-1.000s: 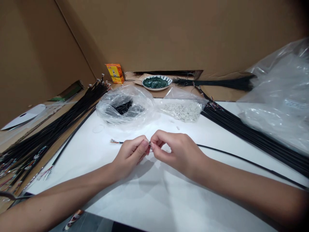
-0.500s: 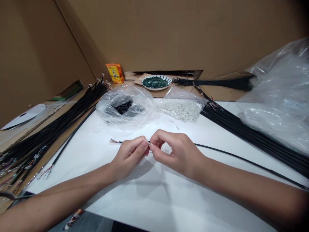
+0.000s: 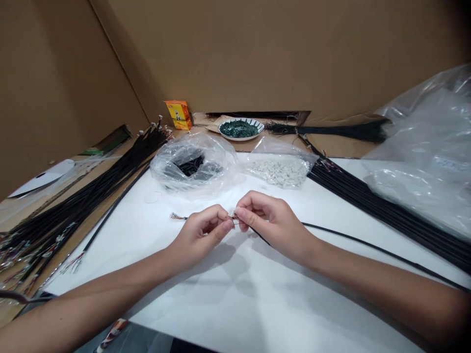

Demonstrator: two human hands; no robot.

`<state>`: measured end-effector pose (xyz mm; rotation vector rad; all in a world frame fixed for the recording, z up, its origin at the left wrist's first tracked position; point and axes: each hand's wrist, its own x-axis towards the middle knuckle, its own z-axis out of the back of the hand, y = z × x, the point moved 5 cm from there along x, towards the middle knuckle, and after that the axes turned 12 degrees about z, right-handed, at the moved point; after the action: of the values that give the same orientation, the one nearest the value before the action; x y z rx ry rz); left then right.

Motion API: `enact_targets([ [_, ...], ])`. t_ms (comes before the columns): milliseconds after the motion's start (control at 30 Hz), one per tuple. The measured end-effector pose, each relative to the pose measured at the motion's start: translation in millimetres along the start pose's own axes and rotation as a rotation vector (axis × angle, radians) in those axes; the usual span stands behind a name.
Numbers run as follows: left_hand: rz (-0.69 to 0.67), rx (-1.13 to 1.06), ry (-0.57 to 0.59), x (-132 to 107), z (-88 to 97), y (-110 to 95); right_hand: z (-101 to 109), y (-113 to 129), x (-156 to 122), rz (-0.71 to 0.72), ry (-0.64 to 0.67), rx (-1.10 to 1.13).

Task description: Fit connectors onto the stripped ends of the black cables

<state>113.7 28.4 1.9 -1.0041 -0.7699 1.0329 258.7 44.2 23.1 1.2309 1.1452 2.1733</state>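
White worktop (image 3: 228,304), brown cardboard walls (image 3: 275,49) behind. I note left hand (image 3: 200,235) and right hand (image 3: 274,223) both pinching one thin black cable (image 3: 368,245), fingertips meeting.

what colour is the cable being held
Black cable, thin coloured wires at its end; best in the head view.

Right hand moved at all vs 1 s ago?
Yes, slightly. The right hand, pinching the black cable, has shifted away from the person, narrowing its gap to the bag of white parts.
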Motion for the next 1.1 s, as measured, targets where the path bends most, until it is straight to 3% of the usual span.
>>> enact_targets([
  [367, 0.012, 0.127, -0.092, 4.6, -0.1, 2.3, -12.1, -15.6, -1.3, -0.33, -0.026, 0.526],
  [567, -0.077, 0.157, -0.088, 4.2, 2.6, 1.9, -21.8, -13.8, -5.1, -0.343, 0.014, 0.469],
  [667, -0.068, 0.1, -0.098, 4.0, 4.4, 0.8, -20.6, -14.1, -7.4, -0.366, -0.091, 0.479],
  [767, -0.057, 0.013, -0.085, 3.7, 4.2, -0.7, -22.4, -16.1, -12.5, -0.501, -0.167, 0.525],
  [867, -0.064, -0.034, -0.082, 3.5, 4.7, -2.4, -29.0, -15.7, -18.3, -0.658, -0.095, 0.575],
  [1000, -0.049, -0.08, -0.04, 3.9, 5.5, -4.4, -35.1, -12.8, -20.7, -0.666, 0.05, 0.69],
  [1100, -0.011, -0.101, -0.012, 5.2, 5.8, -3.7, -35.8, -17.3, -24.2, -0.711, 0.039, 0.741],
])
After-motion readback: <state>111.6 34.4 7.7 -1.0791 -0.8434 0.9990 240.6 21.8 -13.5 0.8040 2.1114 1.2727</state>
